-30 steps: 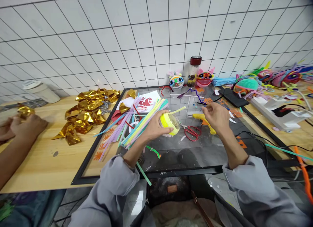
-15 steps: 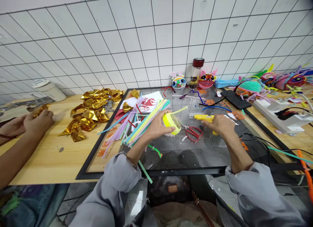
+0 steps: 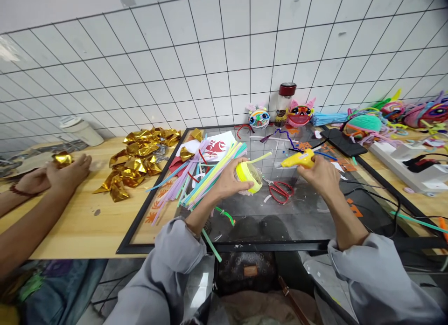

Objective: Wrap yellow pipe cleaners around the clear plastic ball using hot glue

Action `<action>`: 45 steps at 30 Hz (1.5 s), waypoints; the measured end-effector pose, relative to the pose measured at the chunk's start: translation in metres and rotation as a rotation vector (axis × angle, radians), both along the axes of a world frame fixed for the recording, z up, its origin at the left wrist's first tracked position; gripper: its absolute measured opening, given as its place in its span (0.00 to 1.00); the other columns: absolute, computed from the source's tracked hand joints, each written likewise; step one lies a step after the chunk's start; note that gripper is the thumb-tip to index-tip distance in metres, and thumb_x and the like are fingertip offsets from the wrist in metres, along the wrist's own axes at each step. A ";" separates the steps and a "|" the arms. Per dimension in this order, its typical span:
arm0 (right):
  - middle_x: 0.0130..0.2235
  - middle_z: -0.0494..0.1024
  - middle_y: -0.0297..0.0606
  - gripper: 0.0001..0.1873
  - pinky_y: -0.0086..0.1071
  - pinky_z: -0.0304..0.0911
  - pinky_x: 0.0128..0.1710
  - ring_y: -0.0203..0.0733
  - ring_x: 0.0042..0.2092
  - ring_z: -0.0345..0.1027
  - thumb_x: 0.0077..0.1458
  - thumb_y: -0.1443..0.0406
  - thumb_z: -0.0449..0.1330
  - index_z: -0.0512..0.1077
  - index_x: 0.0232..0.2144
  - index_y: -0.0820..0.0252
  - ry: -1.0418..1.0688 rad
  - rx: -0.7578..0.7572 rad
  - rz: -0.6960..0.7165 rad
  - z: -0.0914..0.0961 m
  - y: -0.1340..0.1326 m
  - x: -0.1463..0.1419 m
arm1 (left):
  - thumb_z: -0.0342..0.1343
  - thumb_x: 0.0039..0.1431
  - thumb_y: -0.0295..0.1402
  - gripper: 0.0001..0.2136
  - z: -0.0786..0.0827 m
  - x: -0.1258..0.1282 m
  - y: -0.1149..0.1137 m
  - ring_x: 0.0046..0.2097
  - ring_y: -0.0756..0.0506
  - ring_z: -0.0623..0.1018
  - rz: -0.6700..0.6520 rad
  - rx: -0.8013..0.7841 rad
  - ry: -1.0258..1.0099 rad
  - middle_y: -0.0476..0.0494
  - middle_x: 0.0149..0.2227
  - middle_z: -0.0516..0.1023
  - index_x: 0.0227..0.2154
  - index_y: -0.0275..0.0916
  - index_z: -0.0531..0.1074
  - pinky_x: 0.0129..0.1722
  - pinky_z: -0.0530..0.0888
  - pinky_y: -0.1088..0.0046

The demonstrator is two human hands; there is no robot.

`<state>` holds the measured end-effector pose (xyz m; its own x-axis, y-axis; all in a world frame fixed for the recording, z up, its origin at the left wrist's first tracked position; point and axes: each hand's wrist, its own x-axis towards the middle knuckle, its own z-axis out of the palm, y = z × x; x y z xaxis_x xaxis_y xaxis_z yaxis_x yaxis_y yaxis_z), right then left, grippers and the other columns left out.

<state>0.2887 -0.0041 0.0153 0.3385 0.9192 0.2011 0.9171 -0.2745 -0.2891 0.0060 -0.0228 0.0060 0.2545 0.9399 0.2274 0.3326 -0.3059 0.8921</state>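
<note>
On the glass mat [image 3: 308, 222]: one glue gun [image 3: 297, 159], one scissors [image 3: 280, 191], two masks [image 3: 259, 118].

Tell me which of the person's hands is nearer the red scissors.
Right. The right hand, gripping the yellow glue gun, is just right of the red scissors; the left hand, holding the yellow-wrapped ball, sits farther left.

Bright, even overhead light; glare on the gold foil [image 3: 140, 152]; wide-angle bending and blur at edges.

We sit in a craft workshop: a bench [image 3: 87, 222] against white tile, strewn with pipe cleaners [image 3: 206, 173], gold foil [image 3: 136, 164], scissors [image 3: 280, 190] and masks [image 3: 301, 114].
</note>
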 end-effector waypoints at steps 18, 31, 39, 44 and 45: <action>0.28 0.65 0.33 0.15 0.34 0.54 0.31 0.41 0.31 0.59 0.51 0.54 0.59 0.57 0.25 0.52 0.292 0.561 0.443 -0.010 -0.006 -0.056 | 0.68 0.41 0.35 0.35 0.006 0.000 -0.001 0.58 0.36 0.74 -0.011 -0.027 0.024 0.37 0.59 0.73 0.56 0.34 0.67 0.60 0.70 0.59; 0.28 0.64 0.33 0.18 0.34 0.52 0.31 0.42 0.32 0.60 0.52 0.52 0.59 0.55 0.25 0.52 0.283 0.565 0.420 -0.011 -0.005 -0.058 | 0.67 0.42 0.35 0.35 0.007 0.001 -0.002 0.60 0.36 0.73 -0.017 0.017 0.066 0.37 0.61 0.72 0.57 0.35 0.68 0.63 0.68 0.58; 0.27 0.67 0.35 0.15 0.35 0.53 0.31 0.42 0.32 0.60 0.50 0.55 0.56 0.54 0.23 0.52 0.250 0.541 0.426 -0.008 -0.008 -0.057 | 0.67 0.42 0.34 0.35 0.008 0.000 -0.002 0.59 0.37 0.73 -0.019 0.005 0.046 0.37 0.61 0.72 0.56 0.36 0.68 0.62 0.68 0.58; 0.27 0.65 0.34 0.13 0.34 0.51 0.30 0.40 0.29 0.58 0.48 0.57 0.56 0.54 0.23 0.52 0.261 0.540 0.419 -0.007 -0.010 -0.056 | 0.68 0.41 0.34 0.34 0.007 0.000 -0.001 0.60 0.36 0.73 -0.013 0.016 0.061 0.37 0.61 0.72 0.55 0.36 0.68 0.63 0.67 0.57; 0.27 0.65 0.33 0.13 0.34 0.51 0.30 0.40 0.29 0.57 0.48 0.57 0.56 0.54 0.22 0.52 0.267 0.540 0.415 -0.007 -0.010 -0.056 | 0.68 0.41 0.35 0.35 0.007 0.000 -0.001 0.60 0.36 0.73 -0.014 0.017 0.065 0.36 0.61 0.72 0.55 0.36 0.68 0.63 0.67 0.57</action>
<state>0.2326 -0.0137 0.0087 0.0847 0.7785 0.6219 0.7937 0.3246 -0.5145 0.0061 -0.0240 0.0128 0.2824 0.9324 0.2255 0.3853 -0.3255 0.8635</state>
